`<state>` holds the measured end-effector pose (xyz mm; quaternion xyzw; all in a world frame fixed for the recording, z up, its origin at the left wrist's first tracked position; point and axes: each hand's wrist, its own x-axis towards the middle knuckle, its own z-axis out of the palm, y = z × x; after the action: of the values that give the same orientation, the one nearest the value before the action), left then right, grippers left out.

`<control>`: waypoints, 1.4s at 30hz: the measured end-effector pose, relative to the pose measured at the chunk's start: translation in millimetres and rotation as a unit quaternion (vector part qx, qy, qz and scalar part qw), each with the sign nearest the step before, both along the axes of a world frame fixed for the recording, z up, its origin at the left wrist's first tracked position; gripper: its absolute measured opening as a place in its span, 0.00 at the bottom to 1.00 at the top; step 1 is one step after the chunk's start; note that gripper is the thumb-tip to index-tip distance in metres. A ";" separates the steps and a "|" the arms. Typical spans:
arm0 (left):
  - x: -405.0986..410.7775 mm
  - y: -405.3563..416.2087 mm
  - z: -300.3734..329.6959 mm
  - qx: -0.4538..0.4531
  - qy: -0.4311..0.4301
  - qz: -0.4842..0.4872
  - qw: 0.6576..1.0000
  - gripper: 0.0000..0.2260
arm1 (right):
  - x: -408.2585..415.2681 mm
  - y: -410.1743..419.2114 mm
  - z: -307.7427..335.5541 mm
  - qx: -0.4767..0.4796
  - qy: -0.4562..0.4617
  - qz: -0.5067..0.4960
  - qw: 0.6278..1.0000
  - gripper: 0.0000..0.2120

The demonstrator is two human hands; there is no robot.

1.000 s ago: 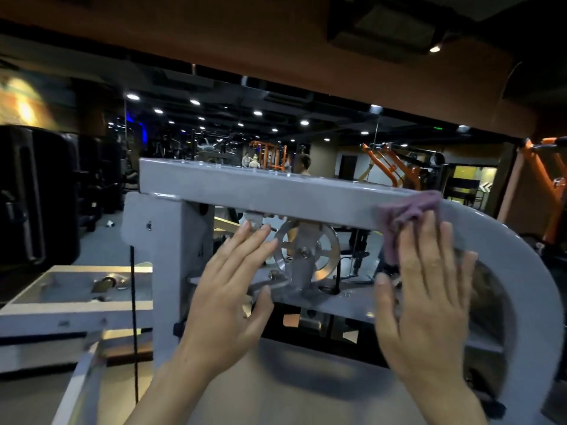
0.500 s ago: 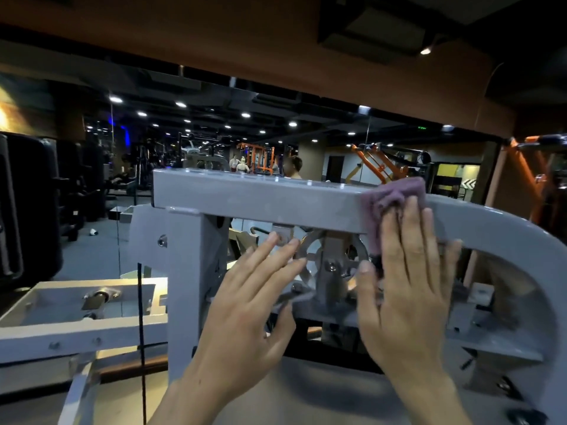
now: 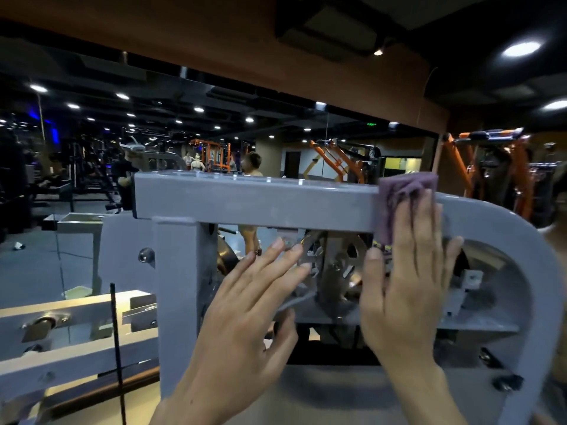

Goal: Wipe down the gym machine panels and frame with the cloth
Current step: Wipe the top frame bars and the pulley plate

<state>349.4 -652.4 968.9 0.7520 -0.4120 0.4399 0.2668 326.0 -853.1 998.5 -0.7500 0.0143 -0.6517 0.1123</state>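
A grey gym machine frame [image 3: 254, 204] runs across the view as a horizontal top beam that curves downward at the right. A purple cloth [image 3: 399, 191] lies over the beam near the start of the curve. My right hand [image 3: 405, 289] presses the cloth flat against the beam with straight fingers. My left hand [image 3: 245, 320] is held up in front of the frame, fingers straight and slightly spread, holding nothing. Behind the beam sits a metal pulley wheel [image 3: 337, 265], partly hidden by both hands.
A grey upright post [image 3: 178, 302] joins the beam at the left. A thin black cable [image 3: 118, 348] hangs down beside it, near a lower grey bar [image 3: 61, 314] with a roller. A wall mirror behind reflects orange machines [image 3: 334, 161] and people.
My right hand slid the cloth leftward along the top beam, away from the curve. My left hand stayed raised and open. The view shifted, so the frame sits lower and further right.
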 end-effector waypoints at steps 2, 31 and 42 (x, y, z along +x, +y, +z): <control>1.2 2.6 0.0 0.000 -0.004 -0.008 1.000 0.28 | 0.1 13.1 0.6 0.051 -0.010 0.007 0.999 0.32; 13.0 36.4 -5.6 0.004 0.015 -0.026 1.000 0.30 | 18.7 67.0 -5.7 0.007 -0.028 0.048 0.998 0.32; 11.1 50.7 -6.2 0.004 -0.006 -0.041 0.999 0.27 | 16.1 53.4 -10.0 0.041 -0.032 0.026 0.998 0.34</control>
<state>360.5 -601.7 962.6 0.7332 -0.4456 0.4315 0.2789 342.1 -799.7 988.5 -0.7239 0.0177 -0.6707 0.1607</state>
